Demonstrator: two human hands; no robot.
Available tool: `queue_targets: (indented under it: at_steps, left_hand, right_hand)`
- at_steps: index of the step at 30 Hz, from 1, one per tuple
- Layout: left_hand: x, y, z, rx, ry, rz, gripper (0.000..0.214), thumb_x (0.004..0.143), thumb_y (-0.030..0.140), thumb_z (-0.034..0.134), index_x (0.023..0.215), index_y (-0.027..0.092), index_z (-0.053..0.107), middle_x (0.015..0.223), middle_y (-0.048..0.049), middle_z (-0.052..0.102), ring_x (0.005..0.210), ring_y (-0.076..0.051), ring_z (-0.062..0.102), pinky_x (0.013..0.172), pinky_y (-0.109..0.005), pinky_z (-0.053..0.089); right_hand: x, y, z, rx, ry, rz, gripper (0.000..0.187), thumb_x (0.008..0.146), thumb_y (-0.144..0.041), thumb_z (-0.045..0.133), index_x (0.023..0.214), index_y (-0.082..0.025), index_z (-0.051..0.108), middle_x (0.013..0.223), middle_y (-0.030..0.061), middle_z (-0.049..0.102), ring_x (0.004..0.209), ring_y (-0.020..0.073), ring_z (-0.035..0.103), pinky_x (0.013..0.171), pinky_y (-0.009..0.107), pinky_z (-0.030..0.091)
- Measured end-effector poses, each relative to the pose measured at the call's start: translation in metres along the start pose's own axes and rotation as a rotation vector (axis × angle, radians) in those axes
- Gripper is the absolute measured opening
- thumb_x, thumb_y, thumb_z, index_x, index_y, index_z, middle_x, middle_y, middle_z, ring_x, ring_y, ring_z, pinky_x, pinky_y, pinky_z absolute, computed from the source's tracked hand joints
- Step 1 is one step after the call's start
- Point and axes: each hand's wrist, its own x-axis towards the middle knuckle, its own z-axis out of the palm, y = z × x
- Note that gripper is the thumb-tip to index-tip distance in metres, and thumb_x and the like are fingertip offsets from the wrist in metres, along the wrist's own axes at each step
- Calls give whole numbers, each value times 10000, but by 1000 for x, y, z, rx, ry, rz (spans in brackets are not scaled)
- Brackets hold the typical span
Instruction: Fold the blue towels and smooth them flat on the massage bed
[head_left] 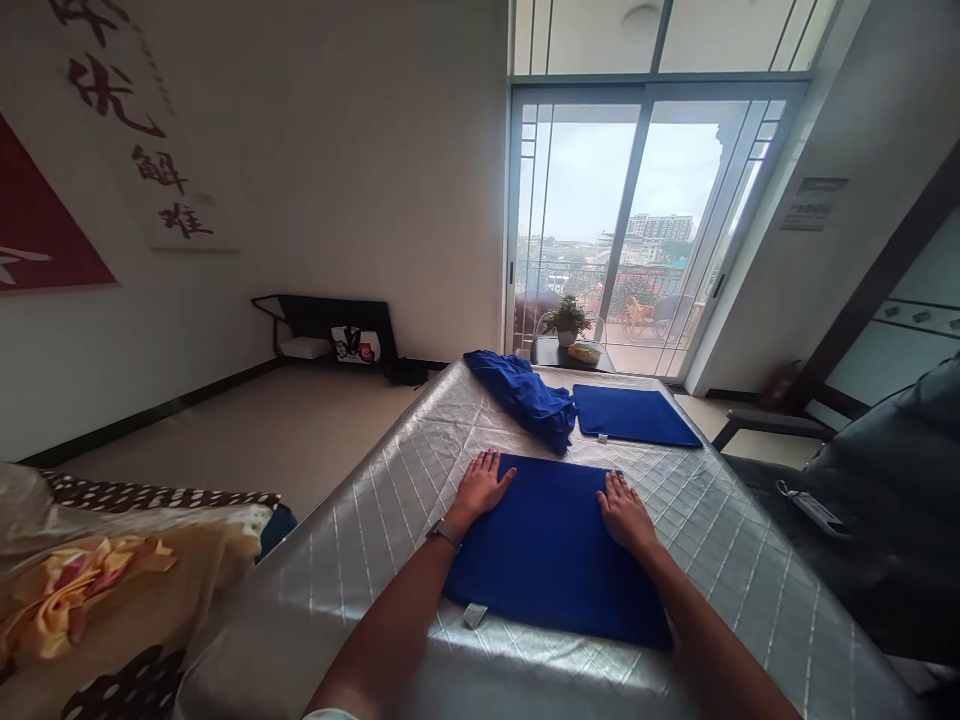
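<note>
Hands (482, 490) (627, 512) spread flat, resting on rectangular blue cloth (555, 560), silver quilted cover (360, 560) beneath

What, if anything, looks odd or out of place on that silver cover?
The crumpled blue cloth near the far end: it lies bunched, while the flat blue piece under the left hand and right hand looks smooth. Nothing looks spilled.

A broad, flat surface wrapped in shiny silver material with diamond quilting (375, 545) carries 3 blue items. Nearest lies 1 flat, rectangular blue fabric panel (551, 555), its white fabric label (475, 614) poking out past the near edge, toward the left. Farther off and to the right lies 1 similar flat blue panel (637, 415), and just beside its left side sprawls 1 crumpled, elongated blue cloth (521, 395).
</note>
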Motion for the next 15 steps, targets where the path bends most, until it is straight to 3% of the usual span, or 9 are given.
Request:
queue_targets:
  at_steps: [10,13,15]
  left_hand:
    - [-2,-8,-8,30,23,-75,847,1014,643,95,1568,32,286,1630,-195,260,1526,-295,210,1246,-459,166]
    - [-6,13,-12,34,45,-5,852,1018,626,55,1556,16,309,1618,-209,282,1521,-307,226,1236,-475,197]
    - [-10,45,-9,21,-9,148,872,1013,642,47,1553,13,314,1624,-200,275,1524,-290,221,1236,-450,203]
  right_hand:
    - [-5,-1,4,10,18,-13,655,1022,-370,163,1582,-37,228,1664,114,209,1542,207,134,1237,373,116]
    - [-3,-2,5,27,22,-9,654,1019,-369,173,1582,-43,233,1664,118,208,1542,211,138,1236,381,118]
    - [-3,-2,6,44,21,-3,657,1018,-379,179,1584,-50,237,1666,114,203,1542,213,141,1236,382,120]
